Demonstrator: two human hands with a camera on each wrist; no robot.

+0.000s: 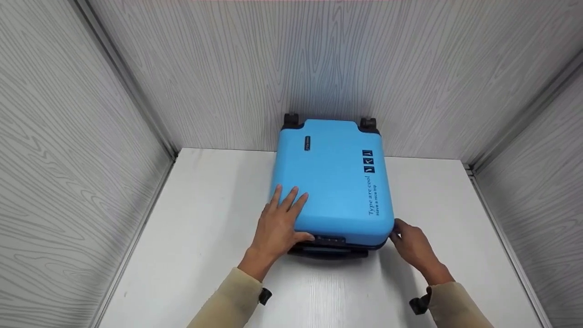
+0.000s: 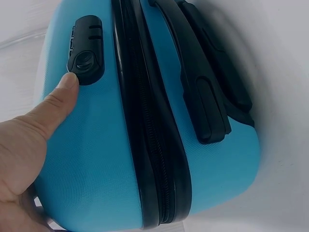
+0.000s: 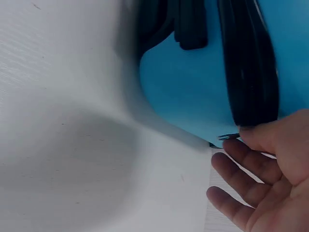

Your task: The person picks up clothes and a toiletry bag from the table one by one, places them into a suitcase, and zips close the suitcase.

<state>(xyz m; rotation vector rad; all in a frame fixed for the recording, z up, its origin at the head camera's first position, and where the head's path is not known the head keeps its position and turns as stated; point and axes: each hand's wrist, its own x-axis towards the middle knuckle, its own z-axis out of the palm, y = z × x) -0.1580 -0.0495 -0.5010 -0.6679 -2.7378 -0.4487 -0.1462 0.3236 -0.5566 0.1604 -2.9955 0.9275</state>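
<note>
A light blue suitcase (image 1: 332,177) lies flat on the white surface, its wheels toward the back wall. My left hand (image 1: 275,223) rests on its near left corner with fingers spread over the top shell. The left thumb touches the edge of the black combination lock (image 2: 88,50). At the near right corner, my right hand (image 1: 413,246) pinches a small metal zipper pull (image 3: 228,137) between thumb and index finger, the other fingers loosely bent. A black-edged zipper (image 2: 149,116) runs around the side, beside the black carry handle (image 2: 193,72).
The white tabletop (image 1: 205,205) extends around the suitcase. Behind it stands a grey wood-grain wall (image 1: 227,77), close to the black wheels (image 1: 291,119). Similar panels, the left one (image 1: 54,159) and the right one (image 1: 542,182), enclose the sides.
</note>
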